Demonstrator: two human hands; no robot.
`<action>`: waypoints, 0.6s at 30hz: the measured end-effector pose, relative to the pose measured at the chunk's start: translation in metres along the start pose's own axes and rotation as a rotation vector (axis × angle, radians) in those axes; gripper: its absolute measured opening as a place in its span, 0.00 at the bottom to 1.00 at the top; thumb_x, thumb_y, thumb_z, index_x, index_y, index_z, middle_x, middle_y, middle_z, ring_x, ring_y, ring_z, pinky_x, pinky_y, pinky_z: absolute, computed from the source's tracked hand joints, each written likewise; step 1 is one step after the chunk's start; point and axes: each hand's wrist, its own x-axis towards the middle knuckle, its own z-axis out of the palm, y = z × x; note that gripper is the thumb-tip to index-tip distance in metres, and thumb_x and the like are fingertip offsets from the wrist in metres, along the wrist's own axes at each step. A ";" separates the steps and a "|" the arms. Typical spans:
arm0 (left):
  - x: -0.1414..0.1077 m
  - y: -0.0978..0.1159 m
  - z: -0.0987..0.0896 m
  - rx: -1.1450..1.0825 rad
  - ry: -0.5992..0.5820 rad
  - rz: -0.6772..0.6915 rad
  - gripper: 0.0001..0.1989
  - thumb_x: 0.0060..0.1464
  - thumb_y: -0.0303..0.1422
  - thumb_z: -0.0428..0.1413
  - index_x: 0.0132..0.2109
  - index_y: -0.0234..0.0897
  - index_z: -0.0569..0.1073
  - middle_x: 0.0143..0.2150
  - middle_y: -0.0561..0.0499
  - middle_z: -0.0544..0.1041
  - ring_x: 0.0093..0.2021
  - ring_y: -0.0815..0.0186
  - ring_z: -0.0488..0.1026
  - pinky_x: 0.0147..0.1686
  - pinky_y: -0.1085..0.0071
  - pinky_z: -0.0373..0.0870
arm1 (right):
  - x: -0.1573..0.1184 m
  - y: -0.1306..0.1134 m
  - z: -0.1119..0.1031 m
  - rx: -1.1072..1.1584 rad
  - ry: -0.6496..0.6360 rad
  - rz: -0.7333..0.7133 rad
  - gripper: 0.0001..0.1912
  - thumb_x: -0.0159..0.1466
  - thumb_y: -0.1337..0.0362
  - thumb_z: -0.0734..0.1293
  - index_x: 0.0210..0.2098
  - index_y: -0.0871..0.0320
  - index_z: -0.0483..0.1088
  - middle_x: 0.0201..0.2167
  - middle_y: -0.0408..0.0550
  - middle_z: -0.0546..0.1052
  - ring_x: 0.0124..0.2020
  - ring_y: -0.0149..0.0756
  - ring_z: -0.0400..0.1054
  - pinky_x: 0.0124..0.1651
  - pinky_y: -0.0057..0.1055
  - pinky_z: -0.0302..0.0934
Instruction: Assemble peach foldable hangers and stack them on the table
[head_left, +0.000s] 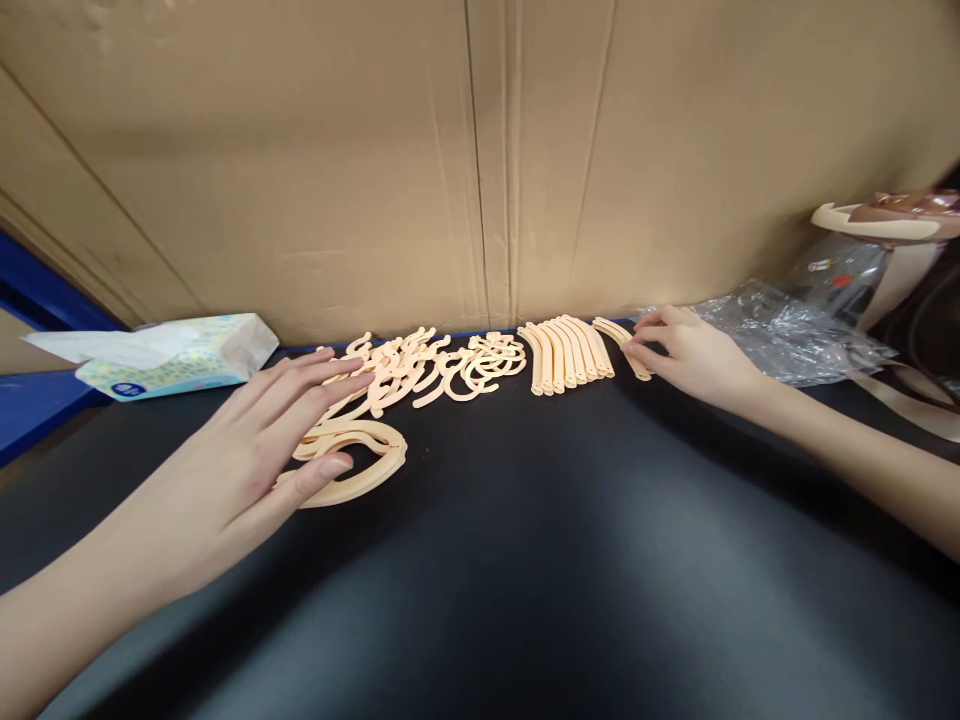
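My left hand [259, 450] is open, fingers stretched and spread above beige curved pieces with an oval outline [386, 470], partly covering them. Whether it touches them I cannot tell. At the right, my right hand [686, 350] has its thumb and fingers closed at the edge of a single beige curved strip [624, 338]. Just left of that strip, several similar curved strips [566, 355] lie side by side in a row. Smaller beige hook-shaped pieces [480, 365] form a loose heap in the middle, and longer curved pieces [401, 370] are piled beside my left fingertips.
A tissue pack [180, 355] lies at the left back. Crumpled clear plastic [780, 330] is behind my right hand, with a brown and cream item [885, 218] above it. A cardboard wall [337, 170] closes off the back of the black table [495, 580].
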 end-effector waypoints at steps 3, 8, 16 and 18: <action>0.000 0.000 0.000 0.006 0.002 0.005 0.25 0.65 0.41 0.41 0.67 0.52 0.50 0.67 0.57 0.56 0.67 0.56 0.51 0.66 0.62 0.46 | -0.001 0.000 0.000 -0.128 0.048 0.050 0.17 0.66 0.55 0.57 0.36 0.57 0.74 0.42 0.55 0.74 0.46 0.49 0.68 0.41 0.40 0.63; 0.000 -0.001 0.000 -0.003 -0.006 0.011 0.25 0.65 0.41 0.41 0.67 0.52 0.50 0.67 0.58 0.55 0.68 0.57 0.50 0.66 0.65 0.44 | -0.001 -0.001 0.005 -0.278 0.047 0.097 0.18 0.65 0.52 0.58 0.39 0.58 0.71 0.39 0.56 0.77 0.41 0.50 0.70 0.43 0.41 0.59; 0.001 0.002 0.001 -0.005 0.000 0.020 0.23 0.65 0.41 0.41 0.65 0.50 0.52 0.66 0.56 0.57 0.67 0.58 0.52 0.66 0.65 0.44 | 0.002 -0.001 0.007 -0.290 0.056 0.107 0.14 0.64 0.60 0.58 0.42 0.59 0.70 0.37 0.53 0.80 0.36 0.48 0.72 0.42 0.39 0.56; 0.001 0.002 0.001 -0.004 0.000 0.018 0.23 0.65 0.41 0.41 0.65 0.50 0.52 0.66 0.57 0.57 0.67 0.59 0.52 0.66 0.66 0.44 | 0.002 -0.001 0.005 -0.299 0.060 0.114 0.13 0.62 0.62 0.58 0.41 0.59 0.70 0.33 0.53 0.80 0.34 0.47 0.72 0.41 0.39 0.55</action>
